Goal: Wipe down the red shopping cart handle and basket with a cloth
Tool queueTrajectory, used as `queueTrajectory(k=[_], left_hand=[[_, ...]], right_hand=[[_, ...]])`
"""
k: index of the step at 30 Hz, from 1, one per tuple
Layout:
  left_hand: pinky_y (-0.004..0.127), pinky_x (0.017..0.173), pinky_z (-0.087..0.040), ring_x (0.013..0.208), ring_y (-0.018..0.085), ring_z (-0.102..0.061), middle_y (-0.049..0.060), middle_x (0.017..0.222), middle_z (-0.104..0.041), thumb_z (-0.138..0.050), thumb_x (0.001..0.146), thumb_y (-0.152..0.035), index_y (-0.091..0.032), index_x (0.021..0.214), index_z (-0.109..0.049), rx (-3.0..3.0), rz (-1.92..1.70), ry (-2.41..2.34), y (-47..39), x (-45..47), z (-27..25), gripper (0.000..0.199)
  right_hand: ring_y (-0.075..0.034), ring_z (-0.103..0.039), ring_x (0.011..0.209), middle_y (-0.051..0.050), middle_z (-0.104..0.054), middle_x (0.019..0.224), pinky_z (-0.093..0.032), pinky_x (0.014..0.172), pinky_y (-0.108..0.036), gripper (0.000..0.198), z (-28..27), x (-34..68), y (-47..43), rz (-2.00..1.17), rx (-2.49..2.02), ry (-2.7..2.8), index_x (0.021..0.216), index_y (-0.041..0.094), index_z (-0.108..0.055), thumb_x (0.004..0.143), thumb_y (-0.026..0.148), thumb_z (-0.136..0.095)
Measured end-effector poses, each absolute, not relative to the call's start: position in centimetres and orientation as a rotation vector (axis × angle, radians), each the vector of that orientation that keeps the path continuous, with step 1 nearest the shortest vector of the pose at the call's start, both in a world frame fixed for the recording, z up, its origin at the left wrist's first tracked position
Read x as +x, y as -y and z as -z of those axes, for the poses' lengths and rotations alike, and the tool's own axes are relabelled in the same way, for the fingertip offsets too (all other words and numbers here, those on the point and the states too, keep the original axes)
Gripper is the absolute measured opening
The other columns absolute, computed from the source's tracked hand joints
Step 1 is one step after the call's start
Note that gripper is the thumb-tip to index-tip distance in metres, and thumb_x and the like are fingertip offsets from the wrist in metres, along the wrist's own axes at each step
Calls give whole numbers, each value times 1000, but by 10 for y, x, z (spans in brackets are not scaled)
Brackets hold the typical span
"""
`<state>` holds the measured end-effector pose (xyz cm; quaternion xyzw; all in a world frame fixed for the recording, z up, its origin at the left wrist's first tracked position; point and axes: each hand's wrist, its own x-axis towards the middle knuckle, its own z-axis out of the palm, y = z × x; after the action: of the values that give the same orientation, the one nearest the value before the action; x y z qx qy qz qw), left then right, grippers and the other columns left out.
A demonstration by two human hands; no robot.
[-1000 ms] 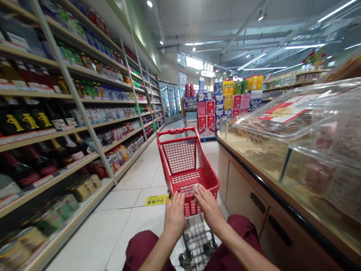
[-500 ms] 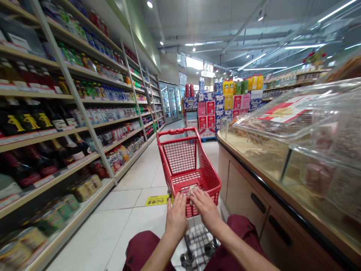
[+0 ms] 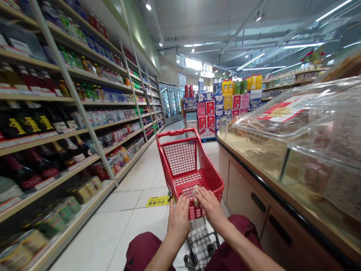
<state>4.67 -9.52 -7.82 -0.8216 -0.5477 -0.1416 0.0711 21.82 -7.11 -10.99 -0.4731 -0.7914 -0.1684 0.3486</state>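
In front of my knees stands a red plastic shopping cart (image 3: 182, 171) with a grid basket and a wire lower frame. My left hand (image 3: 179, 216) is on its near left corner, fingers laid over the rim and thumb to the left side. A crumpled off-white cloth (image 3: 195, 195) sits under the fingers of my right hand (image 3: 210, 207), pressed to the near rim of the basket. My right fingers are bent round the cloth and partly hide it. The part of the basket that I can see inside holds nothing.
Shelves of bottles and cans (image 3: 84, 113) line the left side. At right, close by, stands a wooden counter (image 3: 245, 184) with clear covers (image 3: 276, 113). Stacked drink cartons (image 3: 207, 114) are ahead. A yellow floor sticker (image 3: 158, 201) lies left of the cart.
The cart's near end has shifted slightly right. My right hand has moved a little right along the rim with the cloth, and my left hand slightly right and down.
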Motion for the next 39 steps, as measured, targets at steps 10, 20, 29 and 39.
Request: queueTrajectory(k=[10,20,29,39], left_hand=[[47,104,-20,124,19,-32,7,131,-43,-35,70,-7,-15,123,-42,-2431,445,1688,97,48,78,54],[48,104,-19,126,20,-29,6,132,-40,-35,68,-5,-13,124,-40,-2443,478,1734,97,47,78,57],[49,103,-21,124,21,-32,8,132,-40,-35,67,-4,-13,124,-40,-2444,469,1651,97,45,80,59],[49,103,-21,124,21,-32,7,131,-42,-34,69,-5,-14,123,-42,-2456,478,1686,96,48,80,56]], right_hand=[[-17,-40,119,-8,-50,124,-36,96,-41,41,113,220,69,402,-1178,1935,119,22,-50,83,9,-35],[-23,-44,116,-11,-49,124,-39,92,-44,38,105,253,65,378,-1433,1826,113,20,-55,82,9,-36],[-22,-42,117,-9,-49,125,-39,92,-43,37,106,241,64,328,-1348,1877,114,22,-54,82,11,-38],[-18,-43,116,-8,-50,124,-38,95,-40,39,109,195,73,311,-1202,1958,115,22,-53,81,8,-40]])
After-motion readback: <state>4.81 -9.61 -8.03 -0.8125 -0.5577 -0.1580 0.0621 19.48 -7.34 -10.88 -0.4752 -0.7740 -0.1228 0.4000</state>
